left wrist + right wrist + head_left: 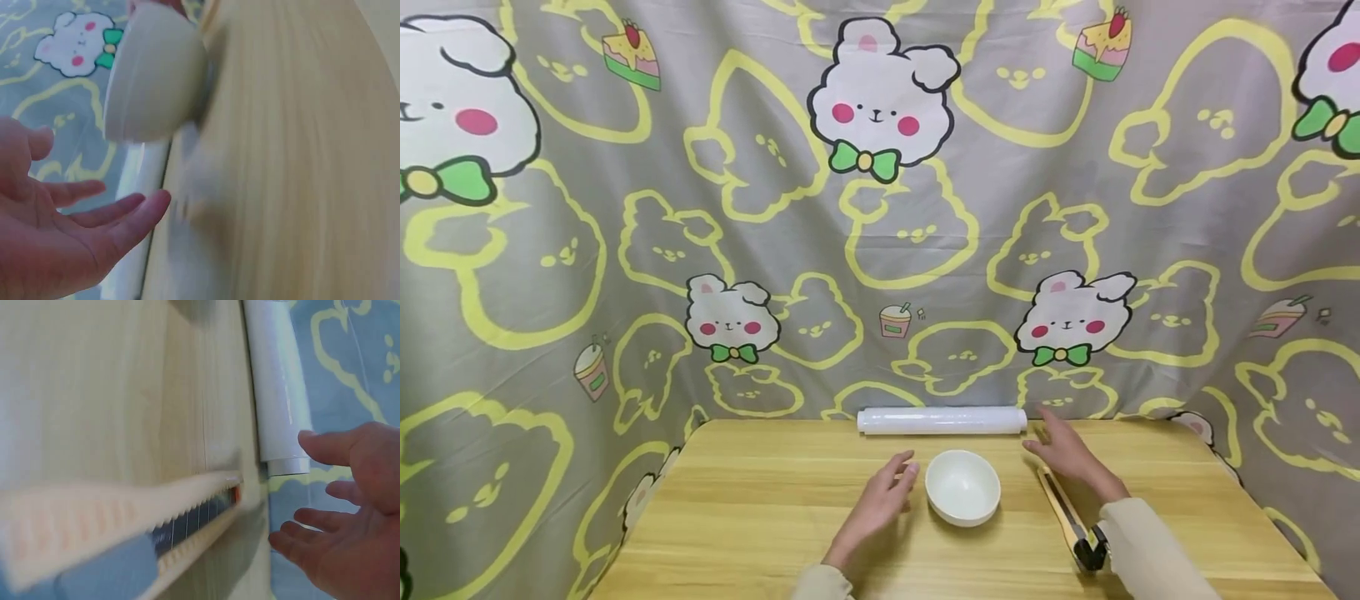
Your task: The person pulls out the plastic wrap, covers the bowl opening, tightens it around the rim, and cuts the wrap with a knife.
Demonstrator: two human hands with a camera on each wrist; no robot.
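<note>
A white bowl (962,492) stands upright on the wooden table, between the two hands. Just left of it my left hand (880,498) hovers with fingers spread and nothing in them; the left wrist view shows the bowl's side (153,78) beyond the fingertips. My right hand (1071,454) reaches toward the right end of a white roll of plastic wrap (942,421) at the back. Its fingers are extended and hold nothing, the thumb near the roll's end (287,465). Below the right hand lies a yellow utility knife (1063,512) with a dark end, partly beside the sleeve.
The wooden table (737,517) is bordered at the back and sides by a grey curtain (820,242) printed with rabbits. The plastic wrap lies lengthwise along the back edge, close against the curtain.
</note>
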